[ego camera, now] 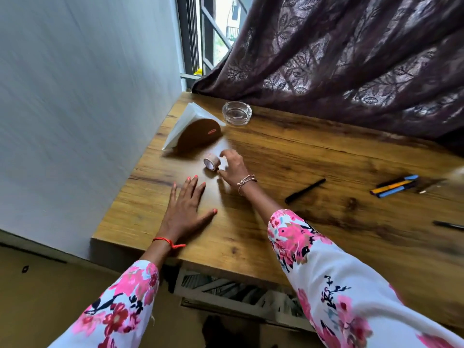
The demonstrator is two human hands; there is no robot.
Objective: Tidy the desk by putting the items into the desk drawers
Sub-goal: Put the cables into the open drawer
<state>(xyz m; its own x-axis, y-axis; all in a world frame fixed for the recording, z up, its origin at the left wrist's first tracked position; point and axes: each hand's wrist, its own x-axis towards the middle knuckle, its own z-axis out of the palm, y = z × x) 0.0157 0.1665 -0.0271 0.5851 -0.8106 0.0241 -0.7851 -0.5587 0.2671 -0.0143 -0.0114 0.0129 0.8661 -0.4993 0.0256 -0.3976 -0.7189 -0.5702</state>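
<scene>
Brown holder (200,135) holds napkins (182,121) by glass ashtray (236,113); right hand (232,168) pinches tape (212,161).

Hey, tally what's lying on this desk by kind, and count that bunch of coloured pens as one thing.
Tape roll: 1
Napkin holder: 1
Glass ashtray: 1
Single black pens: 2
Bunch of coloured pens: 1
Total: 6
The blurred thing beside the bunch is left out.
</scene>
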